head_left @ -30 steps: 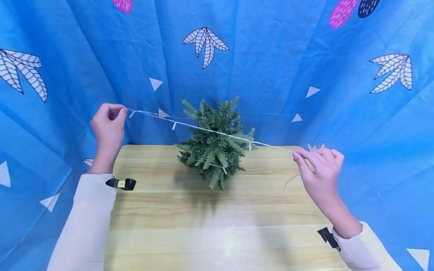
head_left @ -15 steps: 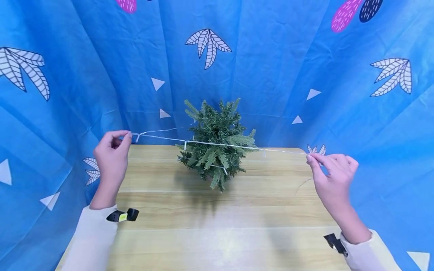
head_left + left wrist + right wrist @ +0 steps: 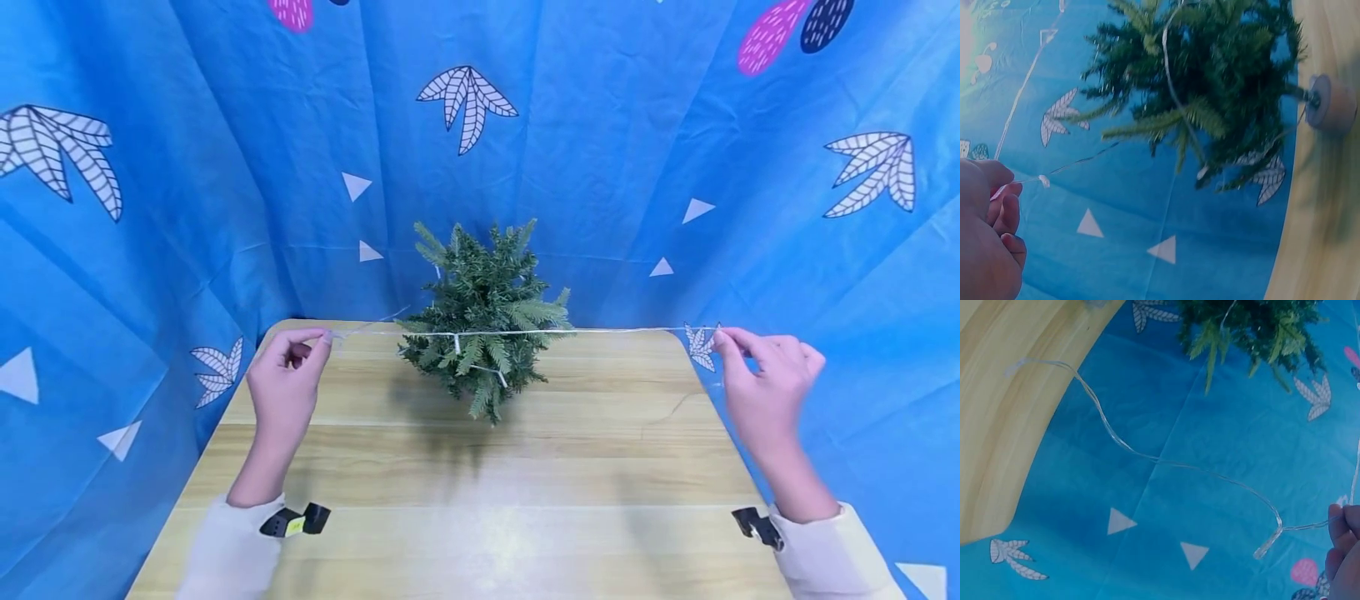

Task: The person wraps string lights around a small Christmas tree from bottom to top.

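Note:
A small artificial Christmas tree [image 3: 483, 304] stands near the back of the wooden table. Across its front runs a thin clear string of lights [image 3: 525, 332], stretched nearly level. My left hand [image 3: 291, 387] pinches it at the left between thumb and forefinger, and from there a strand leads back to the branches. At the other end, my right hand [image 3: 772, 400] pinches the wire, its loose tail hanging below. One small bulb [image 3: 1266, 545] shows on that tail in the right wrist view. Another stretch of wire [image 3: 1175, 94] lies over the branches in the left wrist view.
The pale wooden table [image 3: 510, 483] spans the lower view. A blue patterned cloth [image 3: 600, 150] hangs behind it and at both sides. The tree's round base [image 3: 1335, 106] rests on the tabletop. Black straps circle both sleeves.
The left hand has come down and a little right, bringing the slanted wire level. The right hand has moved further right. The wire now crosses lower in front of the tree.

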The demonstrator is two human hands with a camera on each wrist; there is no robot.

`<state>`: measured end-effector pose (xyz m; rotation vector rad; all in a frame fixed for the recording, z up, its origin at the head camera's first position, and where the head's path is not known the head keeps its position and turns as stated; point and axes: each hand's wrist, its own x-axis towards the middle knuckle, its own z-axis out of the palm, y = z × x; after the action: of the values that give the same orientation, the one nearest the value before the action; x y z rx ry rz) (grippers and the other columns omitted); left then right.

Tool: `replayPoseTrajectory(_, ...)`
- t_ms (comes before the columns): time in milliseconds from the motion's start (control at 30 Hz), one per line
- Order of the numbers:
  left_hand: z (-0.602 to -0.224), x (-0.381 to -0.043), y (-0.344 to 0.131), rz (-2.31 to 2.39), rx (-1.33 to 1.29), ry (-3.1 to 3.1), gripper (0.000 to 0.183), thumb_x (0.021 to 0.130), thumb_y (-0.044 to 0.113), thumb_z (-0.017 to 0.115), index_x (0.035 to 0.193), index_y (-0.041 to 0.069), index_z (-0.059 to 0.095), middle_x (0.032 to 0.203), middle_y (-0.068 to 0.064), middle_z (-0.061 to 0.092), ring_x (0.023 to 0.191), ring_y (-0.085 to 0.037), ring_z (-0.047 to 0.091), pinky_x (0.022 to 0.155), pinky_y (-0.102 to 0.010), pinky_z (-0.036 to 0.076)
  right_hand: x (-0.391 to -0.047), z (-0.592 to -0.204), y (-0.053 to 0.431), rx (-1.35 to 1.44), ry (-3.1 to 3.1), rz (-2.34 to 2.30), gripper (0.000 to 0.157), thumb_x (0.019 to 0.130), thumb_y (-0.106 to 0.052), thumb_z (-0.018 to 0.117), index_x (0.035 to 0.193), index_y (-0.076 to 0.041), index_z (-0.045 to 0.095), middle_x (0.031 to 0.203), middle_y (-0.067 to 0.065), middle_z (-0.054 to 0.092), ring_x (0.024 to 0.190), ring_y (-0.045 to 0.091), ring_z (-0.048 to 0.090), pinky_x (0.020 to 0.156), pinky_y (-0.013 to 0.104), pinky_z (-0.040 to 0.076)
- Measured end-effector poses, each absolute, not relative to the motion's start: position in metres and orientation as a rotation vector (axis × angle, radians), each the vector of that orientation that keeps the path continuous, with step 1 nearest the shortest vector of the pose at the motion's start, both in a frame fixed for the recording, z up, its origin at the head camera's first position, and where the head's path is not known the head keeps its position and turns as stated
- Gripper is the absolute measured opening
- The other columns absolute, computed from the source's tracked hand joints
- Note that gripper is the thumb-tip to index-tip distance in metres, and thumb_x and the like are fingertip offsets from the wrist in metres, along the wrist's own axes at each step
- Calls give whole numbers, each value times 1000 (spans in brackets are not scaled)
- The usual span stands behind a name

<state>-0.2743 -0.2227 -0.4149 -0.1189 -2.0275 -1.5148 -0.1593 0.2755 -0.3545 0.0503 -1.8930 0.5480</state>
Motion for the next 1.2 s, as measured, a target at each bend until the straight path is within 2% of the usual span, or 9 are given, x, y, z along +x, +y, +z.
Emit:
replayPoseTrajectory(67,-416,-269,-217,-1543,-120,-2030,12,92,18,74,102,11,78,73,8,55,67,-9,47,58,-20,36,-161,-357,285,8,-1910,549,7,85,5,76,92,7,78,71,23,66,86,-9,38,97,30,15)
replayPoseTrajectory(167,-417,-263,-209,-1585,-143,-2030,11,92,15,75,101,11,77,72,6,56,67,-10,47,58,-20,37,-161,-357,296,-60,-1935,568,8,89,-3,75,93,4,79,71,-4,67,85,-9,38,98,27,16)
replayPoseTrajectory(267,-416,-257,-201,-1619,-168,-2029,10,91,14,75,101,10,77,73,4,56,67,-11,47,58,-20,37,-161,-356,303,-106,-1947,593,14,93,-9,72,92,3,79,79,-33,59,85,-9,39,99,26,16)
replayPoseTrajectory(300,-416,-255,-198,-1627,-174,-2030,10,91,13,76,101,11,77,73,3,57,67,-11,47,57,-20,37,-160,-356,305,-126,-1949,604,16,94,-11,71,92,3,79,82,-39,55,85,-10,39,99,25,16)
replayPoseTrajectory(367,-416,-254,-193,-1645,-189,-2027,9,91,14,76,100,11,77,72,2,56,66,-11,47,57,-21,36,-160,-355,309,-158,-1957,616,19,95,-14,70,92,3,79,82,-45,53,85,-11,38,99,25,16)
replayPoseTrajectory(600,-414,-258,-172,-1664,-263,-2041,10,90,19,78,99,14,78,71,-2,57,63,-12,46,55,-21,36,-157,-351,319,-282,-1970,645,24,98,-20,67,94,1,79,77,-45,53,82,-9,36,99,27,15)
replayPoseTrajectory(933,-412,-268,-152,-1689,-385,-2038,10,90,24,78,98,17,78,67,-3,57,59,-14,45,50,-22,34,-149,-332,298,-322,-1927,674,25,98,-14,64,93,8,76,75,-45,49,80,-9,34,100,27,16)
replayPoseTrajectory(1067,-412,-273,-143,-1635,-468,-2088,10,90,21,78,99,16,78,76,-2,66,62,-14,50,51,-21,38,-148,-328,296,-317,-1919,677,26,98,-14,64,94,9,75,76,-44,49,81,-9,35,101,28,17)
replayPoseTrajectory(1200,-409,-278,-129,-1584,-571,-2139,10,90,18,76,100,14,77,89,0,72,68,-13,56,56,-20,47,-149,-329,297,-327,-1917,682,27,99,-15,63,94,8,76,76,-44,49,81,-10,35,101,28,17)
